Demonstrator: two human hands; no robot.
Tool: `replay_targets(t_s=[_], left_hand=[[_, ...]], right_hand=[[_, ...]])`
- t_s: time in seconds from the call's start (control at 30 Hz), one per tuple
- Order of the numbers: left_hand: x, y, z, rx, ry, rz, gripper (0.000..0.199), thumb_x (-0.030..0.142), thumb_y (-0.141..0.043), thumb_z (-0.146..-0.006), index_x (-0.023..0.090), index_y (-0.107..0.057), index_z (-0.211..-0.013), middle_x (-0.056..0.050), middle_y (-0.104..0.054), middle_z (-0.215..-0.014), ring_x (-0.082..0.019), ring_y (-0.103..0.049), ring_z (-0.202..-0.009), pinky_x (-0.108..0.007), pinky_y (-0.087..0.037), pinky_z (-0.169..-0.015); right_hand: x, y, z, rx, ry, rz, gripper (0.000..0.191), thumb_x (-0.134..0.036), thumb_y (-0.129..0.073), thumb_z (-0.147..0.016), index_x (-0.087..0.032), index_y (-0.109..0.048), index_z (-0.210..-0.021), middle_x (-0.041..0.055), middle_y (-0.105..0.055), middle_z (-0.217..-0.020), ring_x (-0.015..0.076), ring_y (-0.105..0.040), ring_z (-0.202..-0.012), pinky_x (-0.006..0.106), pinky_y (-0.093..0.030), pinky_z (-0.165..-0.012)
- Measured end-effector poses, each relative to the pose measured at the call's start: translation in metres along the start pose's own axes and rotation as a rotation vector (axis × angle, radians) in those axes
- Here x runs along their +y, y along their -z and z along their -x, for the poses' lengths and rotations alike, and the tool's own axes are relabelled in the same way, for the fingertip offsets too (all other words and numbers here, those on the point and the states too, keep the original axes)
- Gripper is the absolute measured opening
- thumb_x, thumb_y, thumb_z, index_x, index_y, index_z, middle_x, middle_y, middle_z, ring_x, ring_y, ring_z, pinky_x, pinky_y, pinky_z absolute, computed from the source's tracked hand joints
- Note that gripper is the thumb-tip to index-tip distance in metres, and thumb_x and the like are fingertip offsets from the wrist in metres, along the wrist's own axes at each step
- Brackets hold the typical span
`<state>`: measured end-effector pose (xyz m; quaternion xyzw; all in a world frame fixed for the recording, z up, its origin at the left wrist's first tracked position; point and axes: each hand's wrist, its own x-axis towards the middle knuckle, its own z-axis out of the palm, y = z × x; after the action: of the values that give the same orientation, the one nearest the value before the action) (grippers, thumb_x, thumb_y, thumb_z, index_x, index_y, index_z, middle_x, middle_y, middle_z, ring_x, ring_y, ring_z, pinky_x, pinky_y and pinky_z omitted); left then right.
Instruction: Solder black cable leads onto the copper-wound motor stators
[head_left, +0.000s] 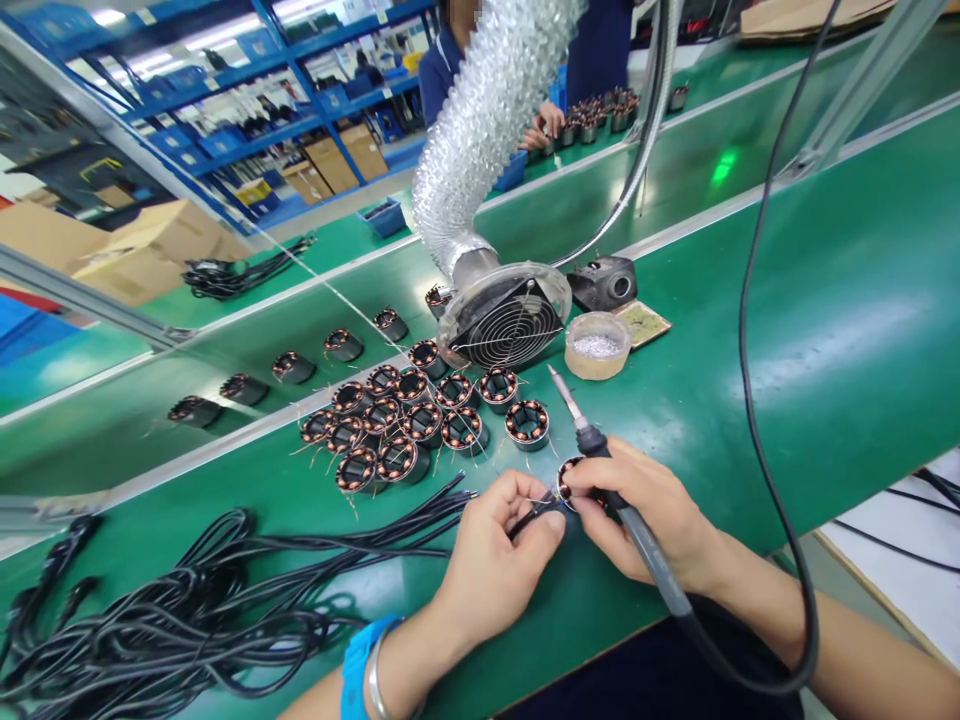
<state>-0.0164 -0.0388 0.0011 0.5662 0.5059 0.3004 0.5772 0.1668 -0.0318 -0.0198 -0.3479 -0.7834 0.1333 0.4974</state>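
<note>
My left hand [501, 555] pinches the end of a black cable [531, 516], whose thin wires meet a copper-wound stator ring [568, 482]. Around the far side of that ring are the fingers of my right hand [649, 510], which also holds a soldering iron [651, 555]. The iron's tip points up and away, clear of the ring. Part of the ring is hidden by my right fingers. Just beyond my hands stands another stator [527, 425], with several more grouped to its left.
A fan [510, 330] on a silver duct [480, 130] stands behind the stators. Right of it sit a round tub [597, 345] and a black holder [606, 284]. Black cables [225, 600] lie front left. The iron's cord [750, 400] arcs at right. Across the bench is a person [442, 75].
</note>
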Motion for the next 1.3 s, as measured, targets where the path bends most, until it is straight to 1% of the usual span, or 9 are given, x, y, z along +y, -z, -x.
replay_targets(t_s=[0.13, 0.33, 0.47, 0.6, 0.77, 0.97, 1.13, 1.23, 1.3], left_hand=[[0.007, 0.008, -0.006, -0.020, 0.049, -0.043, 0.021, 0.035, -0.066, -0.081, 0.015, -0.057, -0.078, 0.006, -0.041, -0.057, -0.009, -0.033, -0.054, -0.020, -0.027, -0.051], [0.002, 0.008, -0.008, -0.073, 0.053, 0.021, 0.031, 0.042, -0.067, -0.080, 0.012, -0.064, -0.075, 0.003, -0.049, -0.061, -0.009, -0.037, -0.057, -0.020, -0.031, -0.054], [-0.001, 0.012, -0.010, -0.019, 0.072, 0.097, 0.032, 0.045, -0.069, -0.078, 0.014, -0.061, -0.079, 0.004, -0.050, -0.058, -0.008, -0.034, -0.050, -0.020, -0.028, -0.050], [0.000, 0.015, -0.014, 0.064, 0.097, 0.035, 0.033, 0.045, -0.070, -0.074, 0.013, -0.067, -0.070, 0.001, -0.050, -0.056, -0.009, -0.035, -0.051, -0.020, -0.027, -0.048], [0.006, 0.013, -0.017, 0.069, 0.058, -0.044, 0.030, 0.041, -0.068, -0.076, 0.013, -0.074, -0.069, -0.002, -0.059, -0.062, -0.012, -0.044, -0.058, -0.022, -0.036, -0.055], [0.004, 0.013, -0.015, 0.004, 0.022, -0.055, 0.035, 0.045, -0.063, -0.083, 0.014, -0.074, -0.073, -0.002, -0.057, -0.061, -0.012, -0.043, -0.058, -0.022, -0.035, -0.054], [0.000, 0.017, -0.013, 0.063, 0.036, -0.025, 0.029, 0.040, -0.064, -0.080, 0.013, -0.070, -0.073, 0.001, -0.051, -0.054, -0.010, -0.041, -0.051, -0.020, -0.033, -0.049], [0.000, 0.018, -0.012, 0.080, -0.029, -0.120, 0.024, 0.034, -0.061, -0.083, 0.015, -0.071, -0.072, -0.001, -0.061, -0.061, -0.012, -0.049, -0.056, -0.022, -0.038, -0.054], [0.001, 0.017, -0.011, 0.090, -0.091, -0.194, 0.022, 0.030, -0.060, -0.084, 0.016, -0.074, -0.075, -0.003, -0.069, -0.069, -0.014, -0.055, -0.061, -0.023, -0.042, -0.059]], right_hand=[[0.001, 0.001, 0.003, -0.010, 0.023, 0.028, 0.026, -0.004, -0.052, -0.086, -0.017, -0.055, -0.108, 0.0052, -0.065, -0.083, 0.0174, -0.056, -0.070, 0.032, -0.047, -0.062], [0.000, 0.002, 0.005, -0.025, 0.035, -0.008, 0.029, -0.005, -0.056, -0.085, -0.017, -0.055, -0.110, 0.0051, -0.064, -0.081, 0.0177, -0.055, -0.070, 0.032, -0.046, -0.063], [0.000, 0.001, 0.005, -0.009, 0.017, -0.005, 0.028, -0.005, -0.056, -0.086, -0.018, -0.055, -0.110, 0.0036, -0.065, -0.080, 0.0162, -0.053, -0.066, 0.031, -0.045, -0.061], [0.001, -0.001, 0.006, 0.002, -0.017, -0.011, 0.026, -0.007, -0.058, -0.087, -0.018, -0.055, -0.111, 0.0039, -0.068, -0.086, 0.0150, -0.052, -0.065, 0.030, -0.046, -0.061], [-0.001, -0.002, 0.002, 0.030, -0.013, -0.007, 0.027, -0.006, -0.058, -0.087, -0.018, -0.056, -0.112, 0.0036, -0.069, -0.088, 0.0149, -0.053, -0.065, 0.029, -0.048, -0.061], [-0.002, -0.001, -0.002, 0.005, -0.002, -0.011, 0.028, -0.006, -0.057, -0.087, -0.018, -0.057, -0.112, 0.0031, -0.068, -0.084, 0.0157, -0.054, -0.065, 0.029, -0.048, -0.060], [0.000, 0.001, 0.001, -0.048, -0.017, -0.045, 0.030, -0.009, -0.060, -0.088, -0.018, -0.055, -0.116, 0.0046, -0.069, -0.089, 0.0165, -0.054, -0.068, 0.030, -0.049, -0.062], [0.000, 0.001, -0.004, -0.063, -0.012, -0.008, 0.032, -0.011, -0.059, -0.089, -0.018, -0.054, -0.120, 0.0072, -0.070, -0.100, 0.0169, -0.057, -0.074, 0.031, -0.051, -0.067], [-0.001, 0.001, -0.008, -0.096, -0.013, 0.009, 0.028, -0.011, -0.056, -0.091, -0.019, -0.056, -0.118, 0.0056, -0.069, -0.097, 0.0162, -0.056, -0.072, 0.030, -0.051, -0.066]])
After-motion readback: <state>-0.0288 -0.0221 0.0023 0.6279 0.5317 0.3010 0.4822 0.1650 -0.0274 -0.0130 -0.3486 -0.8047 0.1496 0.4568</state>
